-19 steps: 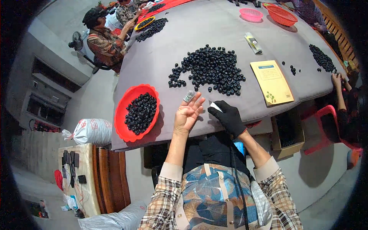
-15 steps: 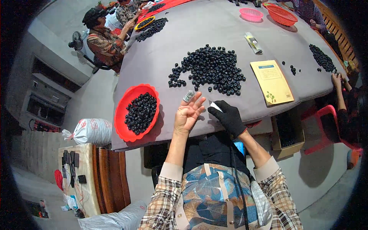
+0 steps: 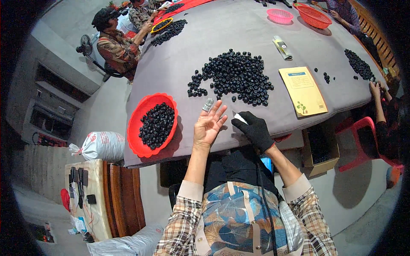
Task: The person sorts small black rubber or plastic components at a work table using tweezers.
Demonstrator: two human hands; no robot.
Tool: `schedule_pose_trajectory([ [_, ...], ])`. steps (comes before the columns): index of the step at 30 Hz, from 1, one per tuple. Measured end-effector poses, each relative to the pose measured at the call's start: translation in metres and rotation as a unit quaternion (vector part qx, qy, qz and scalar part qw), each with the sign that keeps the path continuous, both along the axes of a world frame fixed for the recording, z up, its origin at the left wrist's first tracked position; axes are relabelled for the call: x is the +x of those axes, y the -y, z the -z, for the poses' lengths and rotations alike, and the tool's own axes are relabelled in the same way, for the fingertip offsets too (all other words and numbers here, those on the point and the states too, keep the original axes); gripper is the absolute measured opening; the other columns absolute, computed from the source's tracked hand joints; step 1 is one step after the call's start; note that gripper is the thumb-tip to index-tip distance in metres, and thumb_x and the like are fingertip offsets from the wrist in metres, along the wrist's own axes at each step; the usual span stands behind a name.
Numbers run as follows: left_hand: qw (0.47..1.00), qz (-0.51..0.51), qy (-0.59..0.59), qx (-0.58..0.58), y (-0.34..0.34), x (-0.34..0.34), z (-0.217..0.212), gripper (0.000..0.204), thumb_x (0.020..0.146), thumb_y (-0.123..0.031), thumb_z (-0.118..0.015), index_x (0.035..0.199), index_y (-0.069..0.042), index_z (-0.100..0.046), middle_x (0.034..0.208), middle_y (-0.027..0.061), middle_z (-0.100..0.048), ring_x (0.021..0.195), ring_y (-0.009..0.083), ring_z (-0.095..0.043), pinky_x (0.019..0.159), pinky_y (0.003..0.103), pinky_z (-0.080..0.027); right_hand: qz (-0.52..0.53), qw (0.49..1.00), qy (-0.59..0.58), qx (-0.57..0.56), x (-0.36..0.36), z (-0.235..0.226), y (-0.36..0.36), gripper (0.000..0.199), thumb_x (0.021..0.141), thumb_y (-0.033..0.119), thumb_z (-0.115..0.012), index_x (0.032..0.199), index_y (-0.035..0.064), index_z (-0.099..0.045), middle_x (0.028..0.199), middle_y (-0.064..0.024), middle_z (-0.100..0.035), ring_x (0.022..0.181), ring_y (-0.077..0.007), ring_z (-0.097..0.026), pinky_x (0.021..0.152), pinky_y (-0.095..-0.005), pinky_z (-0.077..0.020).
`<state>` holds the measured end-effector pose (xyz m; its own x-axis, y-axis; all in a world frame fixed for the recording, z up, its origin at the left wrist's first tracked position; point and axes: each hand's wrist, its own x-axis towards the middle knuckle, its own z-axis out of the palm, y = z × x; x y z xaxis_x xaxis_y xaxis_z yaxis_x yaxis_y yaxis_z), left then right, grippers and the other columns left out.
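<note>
Black round pieces [image 3: 241, 77] lie heaped in from the worktop [image 3: 200, 38]'s near edge, left hand [image 3: 207, 128] open, gloved right hand [image 3: 256, 131] gripping a small white tool [image 3: 241, 117] (between pieces, I'd judge), any next pick probably needing pinched fingertips.

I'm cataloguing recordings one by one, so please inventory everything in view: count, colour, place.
Small round pieces: uncountable, black, main pile mid-table, others around
Scalloped bowl: one, red, near left, holding pieces
Booklet: one, yellow, right of pile
Slim package: one, pale and yellow-green, beyond booklet
Baskets: two, pink and red, far right
Tablecloth: one, grey, under these
Box: one, brown, below table, right
Chair: one, pink-red, right
Sacks: at least two, white, left and lower left
Fan: one, dark, upper left
Co-workers: at least four, around table
Left hand: one, bare, fingers spread, near pile
Right hand: one, black-gloved, holding white object
</note>
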<state>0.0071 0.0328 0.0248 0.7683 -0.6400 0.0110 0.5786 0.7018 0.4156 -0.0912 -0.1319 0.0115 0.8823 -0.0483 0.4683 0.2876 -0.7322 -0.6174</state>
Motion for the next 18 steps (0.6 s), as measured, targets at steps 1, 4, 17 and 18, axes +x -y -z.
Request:
schedule_pose_trajectory([
  [1,1.0,-0.003,0.001,0.0,-0.004,0.001,0.004,0.06,0.065,0.014,-0.04,0.122,-0.004,-0.045,0.128,0.0202,-0.042,0.117,0.0372,-0.042,0.088,0.044,-0.046,-0.008,1.0,0.02,-0.012,0.001,0.0,-0.002,0.023,0.084,0.02,-0.055,0.103,0.0075,-0.059,0.099,-0.0085,-0.06,0.086,-0.0217,-0.06,0.071,-0.0306,-0.0484],
  [4,0.997,-0.003,0.067,0.041,-0.011,0.006,0.015,0.059,0.065,0.015,-0.041,0.122,-0.005,-0.045,0.128,0.0201,-0.042,0.117,0.0369,-0.042,0.089,0.045,-0.045,-0.015,0.999,0.03,-0.006,-0.001,-0.007,-0.008,0.021,0.083,0.018,-0.054,0.103,0.0102,-0.06,0.099,-0.0079,-0.059,0.086,-0.0218,-0.06,0.072,-0.0303,-0.0489],
  [17,0.997,0.018,0.077,-0.011,-0.008,0.01,0.025,0.043,0.066,0.012,-0.045,0.103,-0.005,-0.06,0.053,-0.0006,-0.037,0.05,0.011,-0.035,0.047,0.024,-0.032,-0.019,0.995,0.07,-0.066,0.0,-0.002,-0.003,0.033,0.074,0.008,-0.057,0.105,0.0158,-0.06,0.102,-0.0105,-0.057,0.086,-0.0258,-0.06,0.068,-0.0329,-0.0498],
  [18,0.997,0.019,0.08,0.0,-0.007,0.009,0.024,0.042,0.066,0.011,-0.045,0.103,-0.004,-0.06,0.051,-0.0012,-0.033,0.049,0.0097,-0.03,0.046,0.023,-0.027,-0.018,0.995,0.069,-0.066,0.0,-0.002,-0.003,0.033,0.074,0.008,-0.057,0.105,0.0158,-0.06,0.102,-0.0105,-0.057,0.086,-0.0258,-0.06,0.068,-0.0329,-0.0498],
])
